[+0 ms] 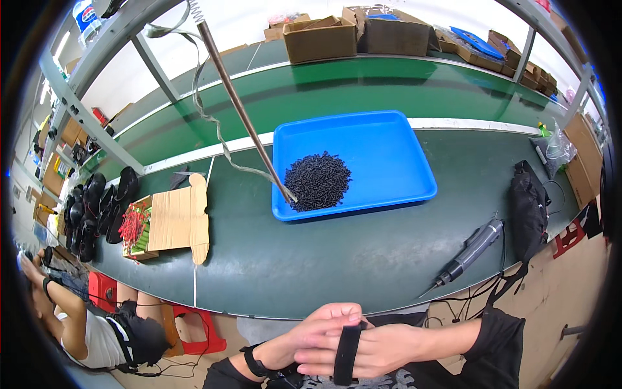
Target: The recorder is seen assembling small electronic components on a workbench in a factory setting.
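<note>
Across the green surface (259, 279), a blue tray (382, 162) is sitting beyond a dark power screwdriver (474, 249). Near the front edge, the right hand (382, 350) is extending its fingers while the left hand (324, 326) is touching it (the left grip is too hidden to judge); a black strap (346, 356) is crossing the right hand.

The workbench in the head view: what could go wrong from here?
The electric screwdriver lies with its bit toward the front edge; the right arm might catch it and knock it off.

The loose black pieces lie heaped in the shallow blue tray, with the metal rod's lower end against them; a bump could scatter some.

The black strap across the right hand could perhaps slip.
</note>
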{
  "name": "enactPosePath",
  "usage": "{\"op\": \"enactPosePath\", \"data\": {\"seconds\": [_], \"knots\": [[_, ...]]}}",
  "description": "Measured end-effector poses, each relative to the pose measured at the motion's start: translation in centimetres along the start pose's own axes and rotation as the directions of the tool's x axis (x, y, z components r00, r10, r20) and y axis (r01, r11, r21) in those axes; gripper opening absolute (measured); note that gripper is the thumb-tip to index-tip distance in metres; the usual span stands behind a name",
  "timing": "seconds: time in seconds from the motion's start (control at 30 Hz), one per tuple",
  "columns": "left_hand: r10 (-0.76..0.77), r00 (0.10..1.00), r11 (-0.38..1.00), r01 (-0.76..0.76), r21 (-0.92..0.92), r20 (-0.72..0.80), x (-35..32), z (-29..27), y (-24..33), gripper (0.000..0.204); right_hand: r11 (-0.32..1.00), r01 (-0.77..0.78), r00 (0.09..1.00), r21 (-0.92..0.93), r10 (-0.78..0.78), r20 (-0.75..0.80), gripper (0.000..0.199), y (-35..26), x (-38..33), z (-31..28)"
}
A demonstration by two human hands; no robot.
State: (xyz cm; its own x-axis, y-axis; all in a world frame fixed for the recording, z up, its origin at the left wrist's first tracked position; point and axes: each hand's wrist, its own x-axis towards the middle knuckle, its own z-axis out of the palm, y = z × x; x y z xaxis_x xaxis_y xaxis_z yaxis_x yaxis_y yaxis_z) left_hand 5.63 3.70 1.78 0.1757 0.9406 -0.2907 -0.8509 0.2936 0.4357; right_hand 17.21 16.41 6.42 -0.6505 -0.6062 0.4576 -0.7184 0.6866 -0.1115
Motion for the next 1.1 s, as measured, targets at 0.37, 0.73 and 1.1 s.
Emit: {"op": "enactPosePath", "data": {"seconds": [0.37, 0.73, 1.1], "knots": [[0.013, 1.000, 0.992, -0.016, 0.123, 0.026, 0.1, 0.1, -1.1, 0.027, 0.959, 0.231, 0.952, 0.165, -0.187, -0.243, 0.037, -0.6, 0.3, -1.0], [-0.108, 0.977, 0.921, 0.168, 0.350, -0.186, 2.3, -2.2, -0.3, 0.021, 0.978, 0.055, 0.977, 0.202, -0.011, -0.213, 0.049, 1.2, 0.4, 0.0], [-0.194, 0.981, 0.855, 0.161, 0.493, 0.017, 7.8, 0.7, 3.0, 0.020, 0.942, 0.187, 0.910, 0.280, -0.058, -0.410, 0.044, -1.2, 1.7, 3.8]]}}
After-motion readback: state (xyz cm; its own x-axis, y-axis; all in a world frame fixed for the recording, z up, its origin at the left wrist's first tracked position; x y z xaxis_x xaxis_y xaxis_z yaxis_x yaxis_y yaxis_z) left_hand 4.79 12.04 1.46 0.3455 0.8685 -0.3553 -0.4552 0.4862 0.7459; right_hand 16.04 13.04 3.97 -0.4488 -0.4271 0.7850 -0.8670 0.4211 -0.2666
